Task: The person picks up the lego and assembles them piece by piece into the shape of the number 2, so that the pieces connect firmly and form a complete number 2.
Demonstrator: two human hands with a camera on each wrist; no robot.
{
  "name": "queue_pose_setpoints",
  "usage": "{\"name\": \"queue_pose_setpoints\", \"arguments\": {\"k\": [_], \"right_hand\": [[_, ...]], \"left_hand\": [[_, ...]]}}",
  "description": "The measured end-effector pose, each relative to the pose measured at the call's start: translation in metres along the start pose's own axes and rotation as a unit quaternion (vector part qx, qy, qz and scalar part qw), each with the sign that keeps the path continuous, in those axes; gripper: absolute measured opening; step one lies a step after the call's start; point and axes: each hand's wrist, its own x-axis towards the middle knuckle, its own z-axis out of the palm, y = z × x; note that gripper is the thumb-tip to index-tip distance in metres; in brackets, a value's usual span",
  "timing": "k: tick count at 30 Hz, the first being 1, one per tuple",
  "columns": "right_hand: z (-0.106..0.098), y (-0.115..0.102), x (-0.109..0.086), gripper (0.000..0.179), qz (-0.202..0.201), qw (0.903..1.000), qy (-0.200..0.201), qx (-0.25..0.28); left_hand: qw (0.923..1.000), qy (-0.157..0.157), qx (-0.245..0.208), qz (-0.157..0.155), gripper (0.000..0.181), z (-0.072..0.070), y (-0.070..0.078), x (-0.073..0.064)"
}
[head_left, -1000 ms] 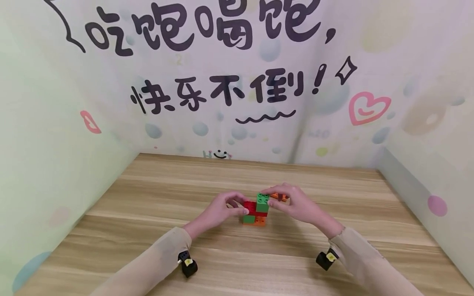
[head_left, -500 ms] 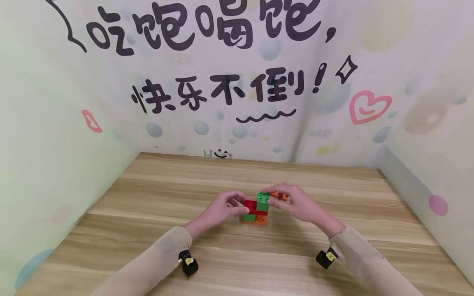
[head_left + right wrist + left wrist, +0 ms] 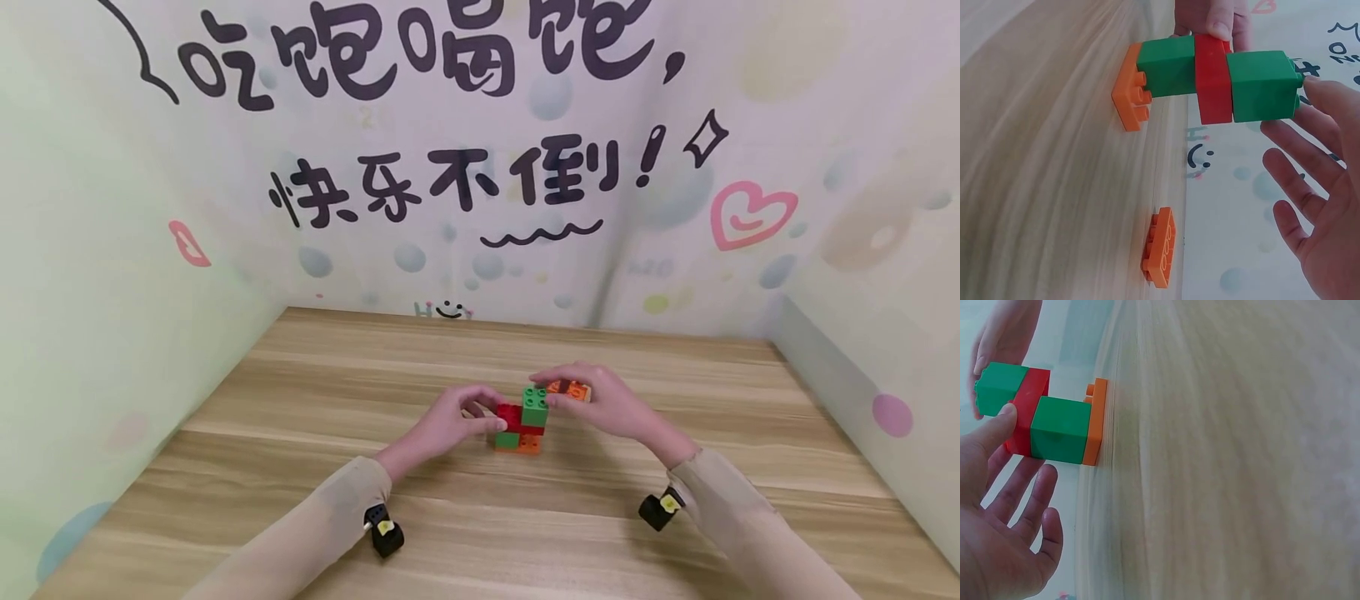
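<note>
A small stack of toy building bricks stands on the table: an orange plate at the bottom, a green brick on one half of it, a red brick across that, and another green brick on top at the right. My left hand pinches the red brick's left end between thumb and fingers. Beside the top green brick is my right hand, its fingers spread and loosely bent. In the right wrist view its thumb and fingertips lie close to the studs, and whether they touch is hard to tell.
A loose orange brick lies on the wooden table behind the stack, partly covered by the right hand in the head view. Printed cloth walls enclose the table at the back and sides.
My right hand has eased back and slightly up from the top green brick, showing more of the loose orange brick. My left hand keeps its pinch, and the stack stands the same.
</note>
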Motion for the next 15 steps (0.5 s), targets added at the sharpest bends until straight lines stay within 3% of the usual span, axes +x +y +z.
{"name": "queue_pose_setpoints", "arguments": {"k": [15], "right_hand": [[-0.014, 0.023, 0.014, 0.032, 0.028, 0.9980, 0.046, -0.035]], "left_hand": [[1.0000, 0.005, 0.000, -0.005, 0.027, 0.000, -0.001, 0.000]]}}
